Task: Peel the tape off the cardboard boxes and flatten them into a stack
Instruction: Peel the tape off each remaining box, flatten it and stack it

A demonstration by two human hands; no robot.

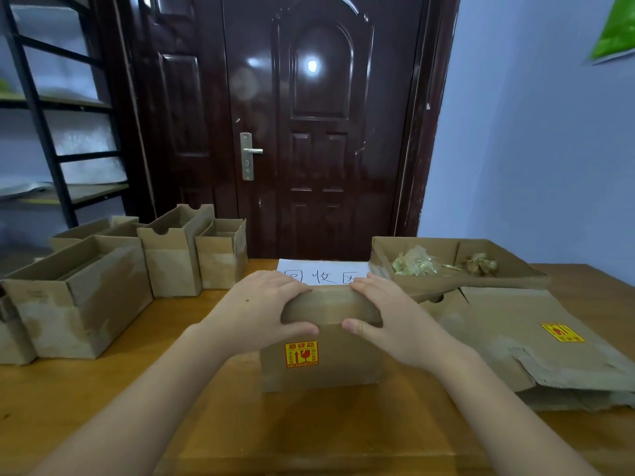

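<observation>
- Left hand is laid over the box top at its left edge, fingers curled onto the top, thumb hooked over the front face just above the sticker; box is gripped.
- Right hand mirrors it on the right edge, fingers over the top, thumb pressed on the front face; box is gripped here too.
- Box sits upright mid-table, right in front of the person, closed on top; top panel looks bowed under the hands.
- Step is judged to be: tape seam being located or the top being pressed before peeling. No tape end can be made out under the fingers.
- To do it well: a loose tape end should be found with a fingernail at a top corner, one hand kept planted so the box is not dragged along.
- Tape should be pulled low and slow along the seam; steep pulls are likely to tear the paper face, as the scuffed boxes on the left suggest.
- Peeled tape is best dropped into the tray at far right, where tape scraps are already held.
- Once seams are free, flaps should be opened at both ends and the box collapsed along its creases, not crushed.
- Flattened piece is expected to go on the flat stack at right, edges squared.
- Paper sign lies just behind the box; it should not be snagged.
</observation>
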